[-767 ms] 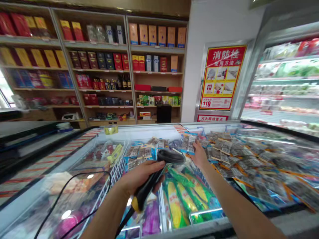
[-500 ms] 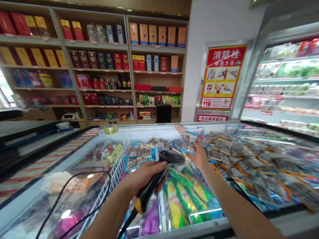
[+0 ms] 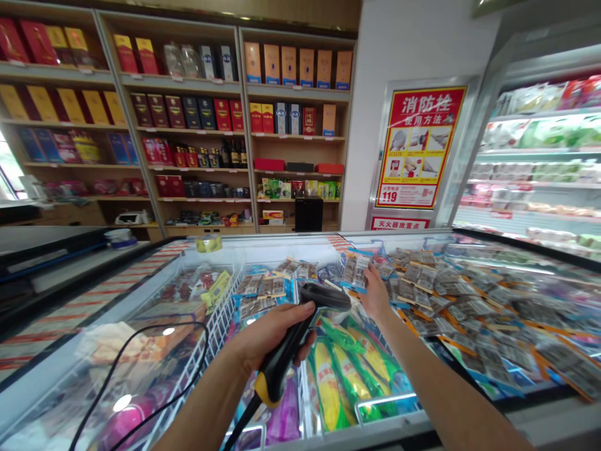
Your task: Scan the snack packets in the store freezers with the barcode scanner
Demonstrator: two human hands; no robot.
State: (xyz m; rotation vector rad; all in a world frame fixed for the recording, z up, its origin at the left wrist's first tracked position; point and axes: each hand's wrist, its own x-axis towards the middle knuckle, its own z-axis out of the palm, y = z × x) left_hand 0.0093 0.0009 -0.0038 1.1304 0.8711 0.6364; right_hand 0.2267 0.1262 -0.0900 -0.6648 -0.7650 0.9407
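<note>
My left hand (image 3: 277, 332) is wrapped round the handle of a black and yellow barcode scanner (image 3: 323, 296), whose head points to the right. Its black cable (image 3: 205, 351) loops across the lower left. Farther right, my right hand (image 3: 375, 293) grips the edge of a small flat food packet (image 3: 355, 269) with blue trim, held up in front of the scanner's head. Below both hands lie green and yellow bags of corn (image 3: 350, 369) in a white wire basket. Many similar packets (image 3: 436, 288) are heaped to the right of my right hand.
A chest freezer (image 3: 291, 243) spreads before me, with wire dividers (image 3: 213, 341) and bagged goods. Behind it stand shelves (image 3: 295, 91) of boxed bottles. On the wall hangs a red fire hydrant poster (image 3: 422, 147). At the right is a lit display fridge (image 3: 544, 150).
Almost nothing differs. Both hands keep their places, with the scanner and the packet facing each other; the scanner's head has shifted very slightly to the right.
</note>
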